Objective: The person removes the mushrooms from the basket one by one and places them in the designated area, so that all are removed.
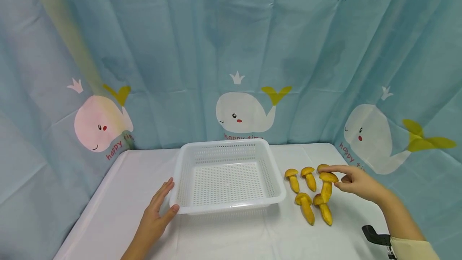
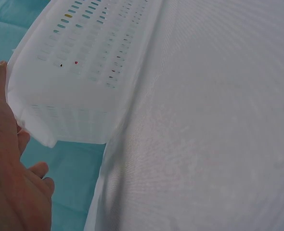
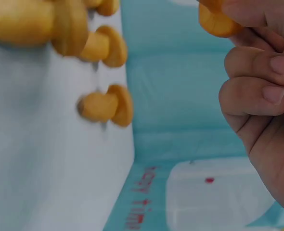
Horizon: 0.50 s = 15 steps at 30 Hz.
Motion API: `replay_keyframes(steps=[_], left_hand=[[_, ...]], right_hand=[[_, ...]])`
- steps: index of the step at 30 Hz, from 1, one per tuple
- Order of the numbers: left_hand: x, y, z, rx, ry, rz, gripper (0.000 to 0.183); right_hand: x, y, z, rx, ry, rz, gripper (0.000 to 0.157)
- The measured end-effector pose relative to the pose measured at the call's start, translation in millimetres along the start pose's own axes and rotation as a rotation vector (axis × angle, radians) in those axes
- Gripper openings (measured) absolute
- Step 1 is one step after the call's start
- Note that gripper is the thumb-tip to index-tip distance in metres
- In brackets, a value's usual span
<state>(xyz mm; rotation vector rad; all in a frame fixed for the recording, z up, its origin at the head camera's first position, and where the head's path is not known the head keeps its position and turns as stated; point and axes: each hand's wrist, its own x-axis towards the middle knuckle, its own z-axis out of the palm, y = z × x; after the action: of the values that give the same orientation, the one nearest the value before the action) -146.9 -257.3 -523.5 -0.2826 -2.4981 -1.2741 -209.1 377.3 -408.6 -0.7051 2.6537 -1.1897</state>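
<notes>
A yellow mushroom point(image 1: 326, 191) is pinched between the thumb and index finger of my right hand point(image 1: 355, 181). Its rounded cap point(image 3: 216, 21) shows at the top of the right wrist view, and the rest of it is cut off there. Several like mushrooms lie below and around it in two rows, among them a front one point(image 1: 305, 210) and a back left one point(image 1: 292, 180). At the left, my left hand point(image 1: 155, 218) rests its fingers and thumb against the rim of a white perforated plastic basket point(image 1: 229, 205). Nothing lies inside the basket.
A white cloth point(image 1: 231, 238) covers the table. Blue curtains point(image 1: 187, 59) with printed whales stand close behind it and at both sides. A black curved piece point(image 1: 375, 236) is strapped at the right wrist.
</notes>
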Motion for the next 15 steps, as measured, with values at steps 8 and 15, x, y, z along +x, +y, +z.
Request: replay_keyframes(steps=[8,15], left_hand=[[2.2,2.4,-0.4,0.007,-0.002,0.018,0.073],[1.7,3.8,-1.9,0.012,-0.003,-0.005,0.072]], right_hand=[[-10.2,30.0,-6.9,-0.002,0.020,0.033,0.045],[-11.7,47.1,-8.3,0.016,-0.035,0.086,0.044]])
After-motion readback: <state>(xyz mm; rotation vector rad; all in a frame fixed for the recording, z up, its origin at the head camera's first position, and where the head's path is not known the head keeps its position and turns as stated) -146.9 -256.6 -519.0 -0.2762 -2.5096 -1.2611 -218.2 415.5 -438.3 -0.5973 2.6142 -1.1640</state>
